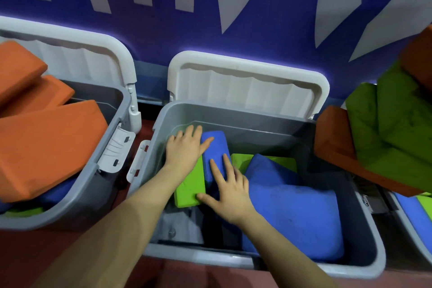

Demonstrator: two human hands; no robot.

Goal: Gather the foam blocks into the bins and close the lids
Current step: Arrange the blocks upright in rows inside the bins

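At frame centre, a green block [190,184] and blue block [216,154] in the middle bin [364,236] are pressed by the flat, spread left hand [184,147] and right hand [230,190]; the green block's upper end is hidden under the left hand.

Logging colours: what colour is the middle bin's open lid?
White, on the middle bin's lid, head view.
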